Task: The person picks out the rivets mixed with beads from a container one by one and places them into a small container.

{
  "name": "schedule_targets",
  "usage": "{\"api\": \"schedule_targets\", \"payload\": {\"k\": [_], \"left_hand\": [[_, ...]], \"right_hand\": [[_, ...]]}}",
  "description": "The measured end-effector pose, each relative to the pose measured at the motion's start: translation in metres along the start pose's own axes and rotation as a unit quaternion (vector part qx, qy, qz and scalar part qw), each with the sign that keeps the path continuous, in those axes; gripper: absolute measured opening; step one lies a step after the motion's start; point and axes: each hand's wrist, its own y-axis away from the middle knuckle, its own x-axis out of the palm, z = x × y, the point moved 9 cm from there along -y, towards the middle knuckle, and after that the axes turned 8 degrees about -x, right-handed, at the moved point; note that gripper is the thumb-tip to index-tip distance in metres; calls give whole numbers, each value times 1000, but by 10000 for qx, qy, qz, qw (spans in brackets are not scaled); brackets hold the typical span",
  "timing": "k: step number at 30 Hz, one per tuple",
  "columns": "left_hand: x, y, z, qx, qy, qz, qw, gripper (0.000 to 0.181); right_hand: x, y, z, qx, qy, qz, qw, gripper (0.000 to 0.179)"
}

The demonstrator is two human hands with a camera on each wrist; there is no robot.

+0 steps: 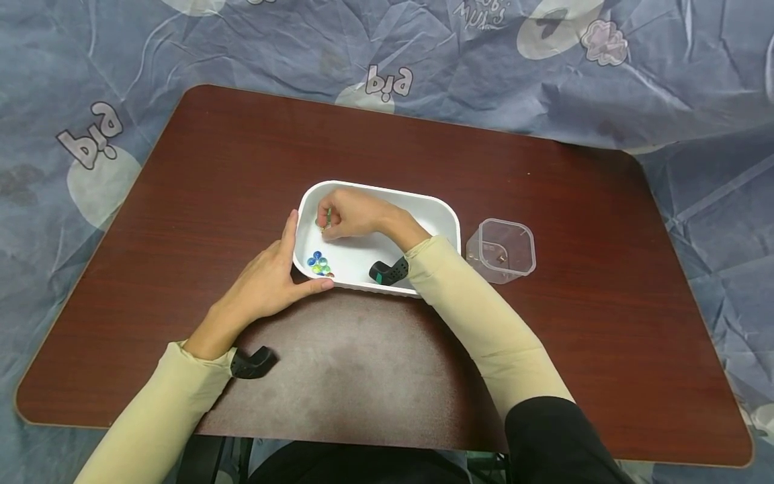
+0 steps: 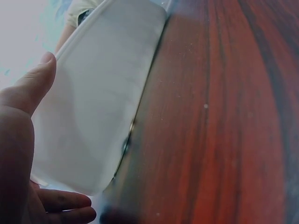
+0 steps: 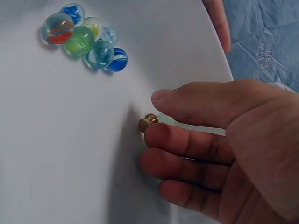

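A white tray lies on the table with several glass marbles grouped in its near left corner. My left hand spans that corner, fingers straight along the end wall and thumb against the long side's rim. Inside the tray, my right hand has its fingers bent, near the far left part. A small gold-coloured piece with a round flat head is at its thumb and index fingertips; I cannot tell whether they pinch it. Something pale green shows behind those fingers.
A clear plastic container stands at the tray's right end, with a small gold-coloured thing inside. Black wrist devices sit on both sleeves; the right one overhangs the tray. A blue printed cloth lies beyond the brown table.
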Motion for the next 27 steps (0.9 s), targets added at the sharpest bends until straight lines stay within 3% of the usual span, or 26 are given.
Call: {"api": "schedule_targets", "payload": {"k": [11, 27], "left_hand": [[1, 0, 1, -33, 51, 66, 10000, 123], [1, 0, 0, -107, 82, 146, 9998, 124]], "right_hand": [[-20, 9, 0, 138, 31, -421, 9990, 7], [-40, 21, -1, 18, -526, -916, 9944, 10]]}}
